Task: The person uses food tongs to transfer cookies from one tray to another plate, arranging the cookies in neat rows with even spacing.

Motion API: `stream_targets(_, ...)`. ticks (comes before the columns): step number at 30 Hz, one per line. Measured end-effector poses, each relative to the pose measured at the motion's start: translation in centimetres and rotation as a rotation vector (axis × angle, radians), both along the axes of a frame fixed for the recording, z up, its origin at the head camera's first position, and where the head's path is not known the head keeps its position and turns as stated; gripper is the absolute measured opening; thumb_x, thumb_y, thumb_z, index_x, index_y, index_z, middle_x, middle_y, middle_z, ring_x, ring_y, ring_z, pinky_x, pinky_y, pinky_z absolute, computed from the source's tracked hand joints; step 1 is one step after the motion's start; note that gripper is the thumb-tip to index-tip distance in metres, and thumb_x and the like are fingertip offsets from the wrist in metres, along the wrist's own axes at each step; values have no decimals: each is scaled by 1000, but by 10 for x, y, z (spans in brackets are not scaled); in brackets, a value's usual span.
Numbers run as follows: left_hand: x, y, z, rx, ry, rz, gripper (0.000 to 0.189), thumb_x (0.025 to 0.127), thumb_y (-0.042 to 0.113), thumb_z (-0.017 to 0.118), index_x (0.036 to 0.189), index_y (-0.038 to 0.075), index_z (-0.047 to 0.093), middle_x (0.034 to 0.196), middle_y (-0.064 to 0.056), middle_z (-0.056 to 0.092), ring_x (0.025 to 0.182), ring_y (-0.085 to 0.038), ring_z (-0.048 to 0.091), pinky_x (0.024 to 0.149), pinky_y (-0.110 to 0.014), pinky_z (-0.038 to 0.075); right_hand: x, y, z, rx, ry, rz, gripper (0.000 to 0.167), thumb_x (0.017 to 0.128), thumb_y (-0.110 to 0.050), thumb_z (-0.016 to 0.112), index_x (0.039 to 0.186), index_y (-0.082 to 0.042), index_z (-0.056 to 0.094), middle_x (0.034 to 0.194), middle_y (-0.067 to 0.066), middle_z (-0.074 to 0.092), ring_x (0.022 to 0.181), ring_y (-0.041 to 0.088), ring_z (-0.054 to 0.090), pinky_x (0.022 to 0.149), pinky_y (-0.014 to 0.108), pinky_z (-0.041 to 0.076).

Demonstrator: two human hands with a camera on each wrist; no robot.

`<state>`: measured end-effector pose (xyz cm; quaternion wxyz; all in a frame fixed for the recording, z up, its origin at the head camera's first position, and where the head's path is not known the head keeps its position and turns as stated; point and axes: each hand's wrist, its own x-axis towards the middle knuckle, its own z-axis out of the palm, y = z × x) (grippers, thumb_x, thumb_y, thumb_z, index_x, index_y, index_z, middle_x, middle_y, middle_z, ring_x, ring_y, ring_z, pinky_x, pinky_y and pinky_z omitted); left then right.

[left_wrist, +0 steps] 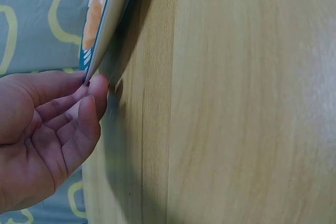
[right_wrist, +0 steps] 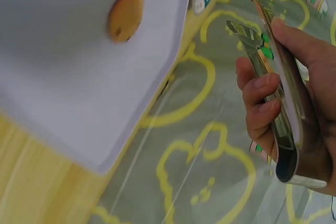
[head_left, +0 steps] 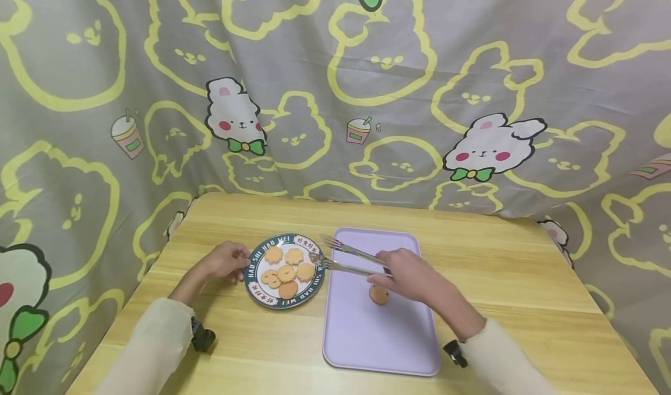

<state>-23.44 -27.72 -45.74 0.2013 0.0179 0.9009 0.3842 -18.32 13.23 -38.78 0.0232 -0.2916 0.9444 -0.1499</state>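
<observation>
My left hand (head_left: 228, 261) pinches the left rim of a round plate (head_left: 255, 288) between thumb and fingertips; the left wrist view shows the plate's edge in that pinch. Several cookies (head_left: 286, 274) lie on the plate, some overlapping. In my right hand (head_left: 409, 274) is a pair of metal tongs (head_left: 356, 268), gripped around both arms, the fork-like tips spread apart with nothing between them. Those tips reach over the plate's right rim. One round cookie (head_left: 379, 293) lies on the purple tray (head_left: 378, 342), just below the right hand in the head view.
The tray lies flat on the wooden table (head_left: 503, 302), close to the plate's right side. A patterned curtain (head_left: 335, 121) hangs behind the table's back edge and along the sides. Each wrist wears a small black camera (head_left: 202, 335).
</observation>
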Motion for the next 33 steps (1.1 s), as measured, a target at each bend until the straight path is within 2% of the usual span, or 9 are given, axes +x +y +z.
stream_targets(4,0,-1,-1,1,8,-8,19,92,6,54,107,-5,59,80,-12,63,63,-18,62,56,-30,56,7,26,-1,4,10,-27,29,85,-36,67,86,-9,59,57,-8,38,51,2,31,45,17,27)
stream_targets(11,1,-1,-1,3,11,-8,18,92,6,54,106,-5,59,80,-12,62,63,-17,62,56,-30,56,32,60,-6,15,-18,-88,32,84,-40,67,89,-9,61,59,-9,41,53,1,35,46,17,31)
stream_targets(19,0,-1,-2,3,7,-3,19,92,6,55,107,-5,58,81,-11,63,63,-17,62,56,-30,56,53,91,-24,-30,-26,-142,29,83,-41,68,84,-13,59,57,-12,40,50,-2,33,43,17,30)
stream_targets(25,0,-1,-1,-11,6,-4,20,92,6,54,108,-6,58,82,-11,63,64,-18,62,57,-30,56,62,103,-34,-17,-54,-158,33,83,-44,66,85,-12,60,57,-12,40,52,0,34,46,17,31)
stream_targets(29,0,0,-1,-12,7,-9,21,92,7,54,109,-6,58,83,-12,63,64,-17,62,57,-30,56,66,106,-39,-17,-35,-145,35,83,-45,66,89,-10,62,57,-12,38,52,0,34,47,18,30)
stream_targets(33,-1,1,-1,-11,9,-11,20,93,7,54,108,-5,58,83,-12,63,64,-17,62,57,-30,56,69,105,-42,-22,-14,-139,33,83,-44,67,87,-12,61,57,-13,37,52,-1,32,46,18,30)
